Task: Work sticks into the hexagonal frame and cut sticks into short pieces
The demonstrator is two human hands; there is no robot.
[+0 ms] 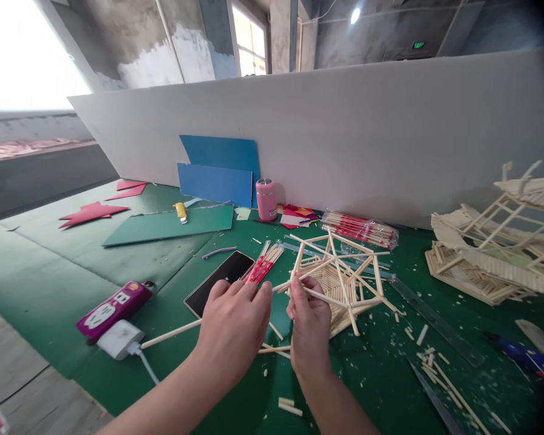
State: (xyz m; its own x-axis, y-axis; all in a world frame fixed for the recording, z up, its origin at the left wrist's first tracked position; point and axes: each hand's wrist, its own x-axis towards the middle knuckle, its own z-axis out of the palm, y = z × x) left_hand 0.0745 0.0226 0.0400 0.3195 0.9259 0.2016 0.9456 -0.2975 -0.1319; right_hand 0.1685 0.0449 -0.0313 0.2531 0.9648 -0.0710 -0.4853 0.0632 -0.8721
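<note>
My left hand point(236, 317) is closed around a long thin wooden stick point(174, 333), whose tail end sticks out to the left. The stick's other end meets a corner of a small stick-built frame point(336, 260). At that corner my right hand point(312, 320) pinches the frame, thumb on top; the exact contact is partly hidden by the fingers. Crossed sticks form the frame's top, and rows of sticks line its inside. Behind my left hand lie a black phone point(222, 281) and a bundle of sticks in red wrapping point(263, 263).
A larger stick model point(485, 254) stands at right. A clear ruler point(435, 317), a pointed blade point(433, 393) and cut stick pieces point(430, 362) lie nearby. At left are a purple power bank point(115, 308) and white charger point(120, 338). Farther back are a pink flask point(266, 200) and wrapped sticks point(360, 228).
</note>
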